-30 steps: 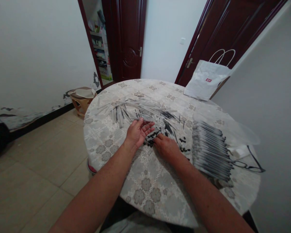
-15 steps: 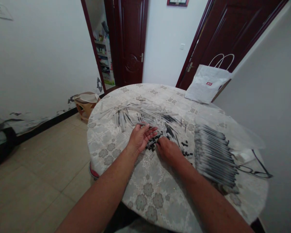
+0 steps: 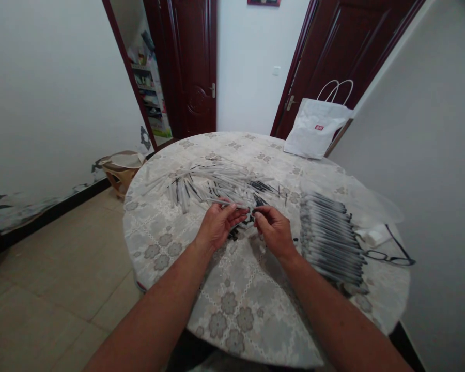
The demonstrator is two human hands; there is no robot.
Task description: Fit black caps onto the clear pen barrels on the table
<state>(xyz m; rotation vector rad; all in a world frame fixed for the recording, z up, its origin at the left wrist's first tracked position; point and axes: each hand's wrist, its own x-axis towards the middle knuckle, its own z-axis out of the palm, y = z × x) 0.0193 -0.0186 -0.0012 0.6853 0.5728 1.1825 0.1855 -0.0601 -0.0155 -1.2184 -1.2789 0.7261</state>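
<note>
Near right on worktop: stacked row of dark-tipped tubes. Mid-worktop: gripping pale tube, roughly crosswise, with fingers of left hand; pinching small dark piece with right hand, just beside tube's right end; can't tell if touching. Probably best: brace tube, align both, push lightly, straight. Farther: loose tube pile; white bag far right.

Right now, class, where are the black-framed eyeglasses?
In the head view, the black-framed eyeglasses lie on the right side of the tablecloth, just right of the stacked pens.
</note>
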